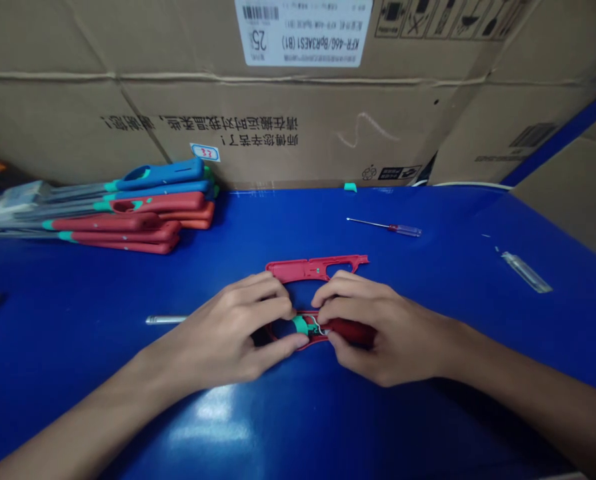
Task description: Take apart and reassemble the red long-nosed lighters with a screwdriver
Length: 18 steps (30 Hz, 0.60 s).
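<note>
Left hand (pixel 243 323) and right hand (pixel 383 327) pinch a red casing (pixel 314 342) holding a green trigger (pixel 301 325) and white wire (pixel 319 327), at their three and nine o'clock respectively.

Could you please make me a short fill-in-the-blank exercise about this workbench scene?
1. The left hand and right hand hold an open lighter whose casing is coloured ____.
2. In the picture, the screwdriver lies to the ____ of the lighter pile.
3. The small blue-edged label bears the number ____.
4. The tabletop is coloured ____.

Missing words: red; right; 33; blue.
</note>
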Each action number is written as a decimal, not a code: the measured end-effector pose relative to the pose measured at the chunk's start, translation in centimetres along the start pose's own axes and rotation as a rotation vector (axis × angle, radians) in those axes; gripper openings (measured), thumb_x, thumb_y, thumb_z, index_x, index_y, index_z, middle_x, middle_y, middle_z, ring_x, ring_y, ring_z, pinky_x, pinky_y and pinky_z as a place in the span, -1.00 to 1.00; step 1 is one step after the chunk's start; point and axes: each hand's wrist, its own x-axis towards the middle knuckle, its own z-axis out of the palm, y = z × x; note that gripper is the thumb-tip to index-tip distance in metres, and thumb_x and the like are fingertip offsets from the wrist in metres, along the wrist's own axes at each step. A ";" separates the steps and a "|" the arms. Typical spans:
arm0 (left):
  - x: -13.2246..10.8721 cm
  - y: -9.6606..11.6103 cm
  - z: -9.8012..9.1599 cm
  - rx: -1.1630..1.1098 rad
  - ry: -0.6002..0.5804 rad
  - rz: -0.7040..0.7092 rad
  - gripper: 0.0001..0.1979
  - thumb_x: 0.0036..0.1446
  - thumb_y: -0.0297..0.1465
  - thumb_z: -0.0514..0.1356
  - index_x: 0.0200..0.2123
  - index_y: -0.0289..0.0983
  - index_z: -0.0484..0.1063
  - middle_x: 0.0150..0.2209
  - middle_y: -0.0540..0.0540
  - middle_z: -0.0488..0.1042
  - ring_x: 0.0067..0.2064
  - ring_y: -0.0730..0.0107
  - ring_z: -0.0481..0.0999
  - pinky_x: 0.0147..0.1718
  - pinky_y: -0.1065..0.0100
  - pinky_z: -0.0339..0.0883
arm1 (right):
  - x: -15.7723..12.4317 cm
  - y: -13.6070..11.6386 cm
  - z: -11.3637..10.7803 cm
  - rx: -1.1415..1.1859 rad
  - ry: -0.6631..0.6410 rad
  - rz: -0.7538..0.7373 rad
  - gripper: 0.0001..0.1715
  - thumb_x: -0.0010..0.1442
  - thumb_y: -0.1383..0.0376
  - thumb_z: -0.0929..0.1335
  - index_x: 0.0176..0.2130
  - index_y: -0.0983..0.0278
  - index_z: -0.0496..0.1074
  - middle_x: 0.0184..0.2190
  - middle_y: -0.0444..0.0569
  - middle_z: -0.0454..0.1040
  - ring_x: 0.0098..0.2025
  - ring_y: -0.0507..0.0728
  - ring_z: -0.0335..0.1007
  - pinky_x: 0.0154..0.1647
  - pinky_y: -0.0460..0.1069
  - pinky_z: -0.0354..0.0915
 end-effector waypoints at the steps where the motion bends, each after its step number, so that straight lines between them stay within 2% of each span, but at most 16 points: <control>1: 0.0 0.0 0.0 -0.004 0.002 -0.002 -0.84 0.20 -0.33 0.22 -0.38 -0.29 0.43 -0.36 -0.07 0.42 -0.31 0.38 0.38 -0.29 0.33 0.30 | 0.0 0.0 0.0 -0.001 0.000 0.008 -0.84 0.10 0.47 0.30 -0.33 0.28 0.43 -0.20 0.04 0.49 -0.18 0.11 0.39 -0.12 0.03 0.37; 4: 0.0 0.0 0.0 -0.018 0.001 -0.001 -0.84 0.20 -0.33 0.23 -0.37 -0.29 0.43 -0.35 -0.08 0.43 -0.29 0.37 0.38 -0.28 0.32 0.30 | -0.1 -0.1 0.1 -0.008 -0.028 0.050 -0.84 0.09 0.47 0.31 -0.34 0.27 0.45 -0.16 0.04 0.50 -0.13 0.12 0.41 -0.02 0.06 0.36; 9: 0.0 0.0 -0.1 -0.033 -0.010 -0.002 -0.84 0.20 -0.34 0.23 -0.38 -0.30 0.41 -0.34 -0.08 0.43 -0.29 0.37 0.38 -0.28 0.32 0.31 | -0.4 -0.2 0.3 0.001 -0.027 0.138 -0.83 0.08 0.44 0.33 -0.29 0.27 0.48 -0.04 0.06 0.49 0.09 0.12 0.35 0.16 0.05 0.26; 14: 0.0 0.1 -0.2 -0.038 -0.022 -0.010 -0.84 0.21 -0.33 0.23 -0.37 -0.30 0.42 -0.35 -0.07 0.42 -0.28 0.37 0.38 -0.27 0.32 0.30 | -0.5 -0.1 0.4 0.032 -0.042 0.193 -0.83 0.08 0.42 0.34 -0.27 0.26 0.49 0.01 0.04 0.46 0.12 0.11 0.34 0.20 0.05 0.21; 18: 0.0 0.1 -0.2 -0.053 -0.031 -0.021 -0.84 0.20 -0.33 0.23 -0.37 -0.30 0.41 -0.33 -0.06 0.42 -0.28 0.38 0.38 -0.26 0.33 0.29 | -0.4 0.0 0.3 0.055 -0.046 0.169 -0.81 0.10 0.44 0.33 -0.25 0.26 0.48 -0.01 0.03 0.45 0.08 0.10 0.35 0.18 0.04 0.21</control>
